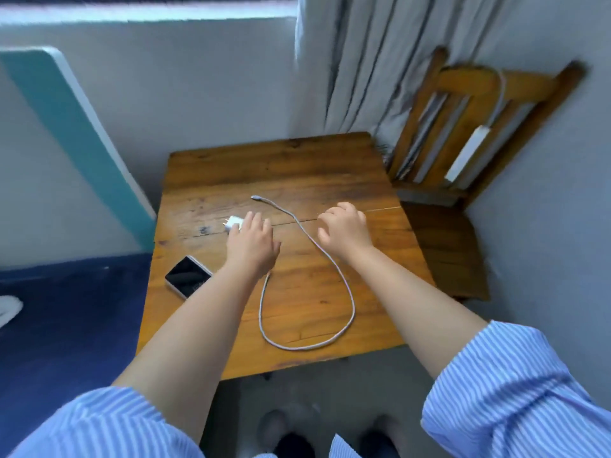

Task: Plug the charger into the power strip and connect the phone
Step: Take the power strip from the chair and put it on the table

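- Wooden and worn, the small table (pixel 297 166) stood in a corner between a pale wall and a grey curtain (pixel 357 61), and carried every loose part of the job.
- White, with its prongs pointing left, the charger (pixel 234 223) lay on the table's left half, not yet plugged into anything.
- From it the cable (pixel 344 282) ran under the left hand, looped wide toward the near edge and came back up, its free plug (pixel 255 197) lying bare on the wood, joined to no phone.
- Dark-screened and face up, the phone (pixel 187 276) lay near the table's left edge, close to the left forearm and apart from the cable's plug.
- Spread and palm down, the left hand (pixel 253 244) had its fingertips on or just over the charger; whether it had closed a grip could not be told.
- Loosely curled and holding nothing, the right hand (pixel 344 226) hovered above the table to the right of the cable.
- Well apart from all this, the power strip (pixel 468 153) hung against the back of a wooden chair (pixel 439 233) beyond the table's right corner, no plug visible in it.
- By my reading nothing of the task was done: the charger was only being reached for, and carrying it to the power strip, plugging it in and connecting the phone all remained.
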{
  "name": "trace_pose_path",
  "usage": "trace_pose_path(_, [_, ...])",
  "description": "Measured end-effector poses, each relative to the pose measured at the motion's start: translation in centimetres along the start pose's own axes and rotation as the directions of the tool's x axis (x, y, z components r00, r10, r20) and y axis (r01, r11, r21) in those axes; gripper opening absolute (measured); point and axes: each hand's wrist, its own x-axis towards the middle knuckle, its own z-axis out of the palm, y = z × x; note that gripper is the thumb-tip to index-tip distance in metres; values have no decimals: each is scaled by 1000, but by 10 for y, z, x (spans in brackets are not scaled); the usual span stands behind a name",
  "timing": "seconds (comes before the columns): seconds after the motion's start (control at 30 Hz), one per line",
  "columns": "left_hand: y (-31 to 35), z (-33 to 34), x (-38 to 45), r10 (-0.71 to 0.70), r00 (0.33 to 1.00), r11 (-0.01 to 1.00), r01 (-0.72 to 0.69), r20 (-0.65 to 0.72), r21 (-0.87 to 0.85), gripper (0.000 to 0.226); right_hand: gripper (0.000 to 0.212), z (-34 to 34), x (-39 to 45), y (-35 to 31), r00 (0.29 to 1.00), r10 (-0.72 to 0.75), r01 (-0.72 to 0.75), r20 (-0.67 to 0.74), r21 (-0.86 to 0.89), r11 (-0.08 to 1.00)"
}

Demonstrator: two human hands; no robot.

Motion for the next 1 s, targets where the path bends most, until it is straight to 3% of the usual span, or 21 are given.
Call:
trace_pose_path(0.27, [154,-78,41,95,987,995,-88,-133,56,38,30,-121,-36,149,984,60,-65,-171,-27,998])
trace_pose_path(0.5, [298,-126,72,131,965,990,-139,-229,-20,42,29,-208,-50,280,957,74,-91,-281,-48,995])
trace_pose_path(0.73, [367,-150,126,113,979,994,-113,-172,9,44,30,-262,-23,364,947,108,-138,-303,-79,987])
trace_pose_path(1.0, [416,-180,237,125,978,992,-128,-165,-9,46,31,-299,68,425,944,129,-173,-302,-124,977])
